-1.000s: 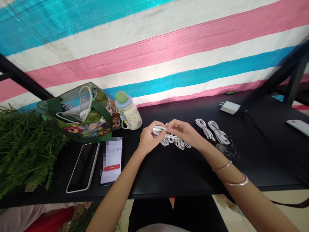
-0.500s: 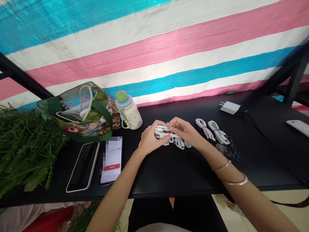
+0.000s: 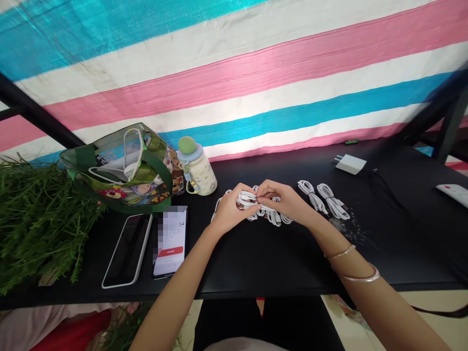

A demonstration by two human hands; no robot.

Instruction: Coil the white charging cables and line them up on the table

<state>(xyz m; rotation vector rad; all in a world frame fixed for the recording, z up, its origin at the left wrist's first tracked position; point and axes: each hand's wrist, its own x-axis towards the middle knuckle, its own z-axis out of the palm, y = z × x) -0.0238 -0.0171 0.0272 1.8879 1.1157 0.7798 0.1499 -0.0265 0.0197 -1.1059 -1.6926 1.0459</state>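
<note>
A coiled white charging cable [image 3: 247,199] is held between my two hands, just above the black table. My left hand [image 3: 231,208] is closed around the coil's left end. At the coil's middle, the thumb and fingers of my right hand [image 3: 278,196] pinch a thin dark tie. More white cable bundles [image 3: 273,217] lie on the table below and behind my hands, partly hidden by them. To the right of my right hand, two tied white cable bundles [image 3: 321,199] rest side by side.
A clear green bag [image 3: 127,187], a cream bottle [image 3: 200,173], two phones [image 3: 127,251] and leafy green stems [image 3: 47,219] stand or lie at left. At right are a white charger plug [image 3: 351,164], a black cord [image 3: 391,192] and a white remote [image 3: 453,193]. A striped sheet [image 3: 256,87] hangs behind.
My right hand's fingers have shifted slightly at the coil's middle, around the dark tie. Both hands still hold the cable. The whole view has moved a little.
</note>
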